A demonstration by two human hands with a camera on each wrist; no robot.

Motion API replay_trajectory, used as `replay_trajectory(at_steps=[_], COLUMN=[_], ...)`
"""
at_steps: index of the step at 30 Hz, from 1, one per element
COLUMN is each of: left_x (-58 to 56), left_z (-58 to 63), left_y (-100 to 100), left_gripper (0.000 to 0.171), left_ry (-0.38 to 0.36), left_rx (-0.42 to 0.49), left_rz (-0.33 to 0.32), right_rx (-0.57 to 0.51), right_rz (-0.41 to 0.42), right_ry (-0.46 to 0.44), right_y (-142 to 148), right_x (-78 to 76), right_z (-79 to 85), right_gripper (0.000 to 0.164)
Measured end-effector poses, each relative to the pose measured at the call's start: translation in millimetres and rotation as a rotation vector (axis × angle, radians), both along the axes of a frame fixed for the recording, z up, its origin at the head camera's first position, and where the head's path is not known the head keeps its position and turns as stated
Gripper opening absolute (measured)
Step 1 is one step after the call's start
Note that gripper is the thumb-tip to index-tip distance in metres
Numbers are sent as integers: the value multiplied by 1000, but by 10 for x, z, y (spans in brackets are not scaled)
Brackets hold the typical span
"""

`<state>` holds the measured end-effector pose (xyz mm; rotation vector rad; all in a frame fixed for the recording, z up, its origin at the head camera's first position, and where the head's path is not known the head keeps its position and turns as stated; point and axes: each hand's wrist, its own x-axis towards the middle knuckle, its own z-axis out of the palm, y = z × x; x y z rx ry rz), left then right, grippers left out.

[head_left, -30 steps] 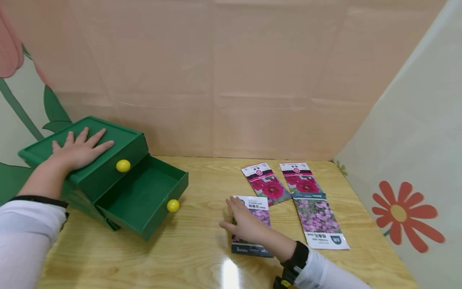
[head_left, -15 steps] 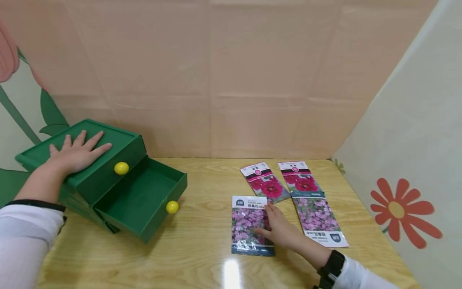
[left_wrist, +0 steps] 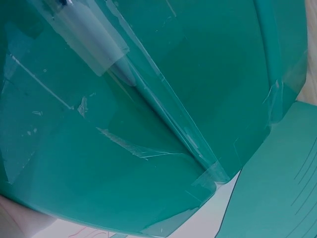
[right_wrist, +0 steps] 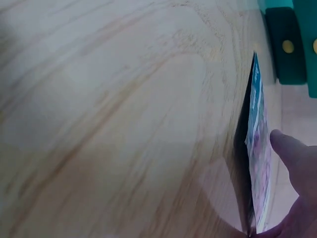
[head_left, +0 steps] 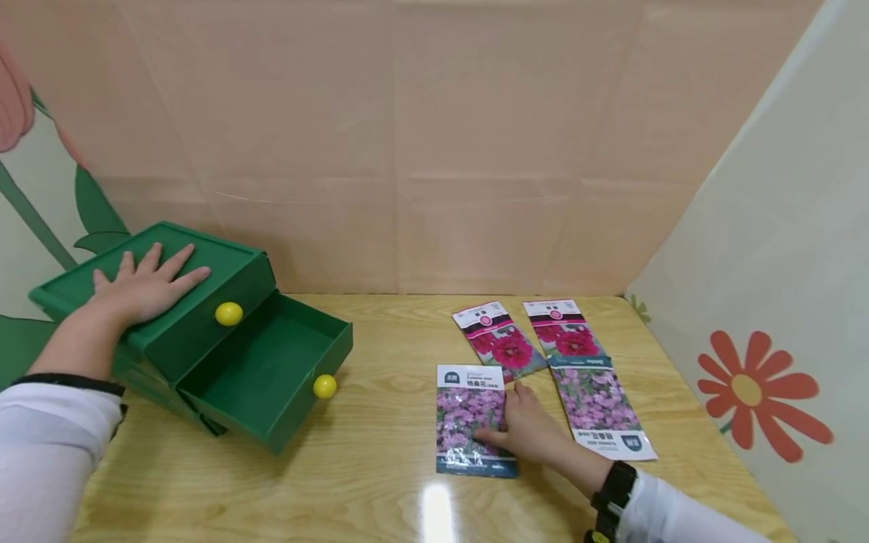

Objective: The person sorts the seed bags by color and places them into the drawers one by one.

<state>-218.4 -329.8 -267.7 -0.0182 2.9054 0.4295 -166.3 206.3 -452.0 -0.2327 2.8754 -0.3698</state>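
Observation:
My left hand (head_left: 139,290) lies flat with spread fingers on top of a green drawer box (head_left: 231,245). The lower drawer (head_left: 271,362) is pulled out and its bare bottom shows. At the right edge of a purple-flowered seed packet (head_left: 465,418), my right hand (head_left: 532,430) has its fingertips, with the thumb stretched over the printed front. In the right wrist view the seed packet (right_wrist: 258,153) is seen edge-on with dark shadow under it, and a narrow gap shows between it and the thumb (right_wrist: 287,146). The left wrist view holds mostly the taped green box (left_wrist: 218,74).
Behind the near packet lies a pink-flowered seed packet (head_left: 505,351). To the right, another pink packet (head_left: 570,339) is overlapped by a second purple packet (head_left: 597,403). Yellow knobs front the upper drawer (head_left: 228,314) and lower drawer (head_left: 325,386). A pink-covered wall (head_left: 475,151) rises behind the table.
My right hand has moved from above the near purple packet rightward to its right edge, then stayed about there. The left hand keeps its place on the box.

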Motion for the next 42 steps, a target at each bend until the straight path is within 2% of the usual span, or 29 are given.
replay_trajectory(at_steps=[3, 6, 13, 15, 21, 25, 29, 32, 35, 38, 42], left_x=[5, 7, 15, 18, 34, 20, 6, 21, 74, 176, 393], left_z=[5, 4, 16, 23, 33, 29, 43, 80, 137, 199, 264], left_y=[-5, -5, 0, 6, 14, -4, -50, -83, -66, 26, 281], left_gripper=[90, 90, 91, 91, 89, 88, 86, 84, 80, 74, 65], left_ry=[2, -1, -5, -7, -7, 12, 47, 93, 169, 294, 507], left_rx=[-3, -5, -7, -6, -10, -16, -20, -1, 63, 158, 288], left_rz=[2, 2, 1, 1, 7, 8, -3, -8, -2, 11, 51], right_rx=[17, 2, -139, -161, -234, -357, -483, -516, -510, -499, -549], right_rz=[5, -8, -33, -45, -78, -100, -111, -139, -180, -192, -184], right_ry=[20, 29, 62, 60, 53, 67, 46, 5, -38, -41, -22], right_y=[-56, -92, -111, -107, -91, -67, -29, 4, 34, 47, 22], right_x=[-7, 11, 39, 36, 47, 46, -34, -108, -160, -185, -191], right_z=[-10, 2, 43, 37, 4, 19, 88, 172, 260, 322, 361], right_gripper=[116, 112, 64, 57, 55, 52, 48, 53, 62, 68, 69])
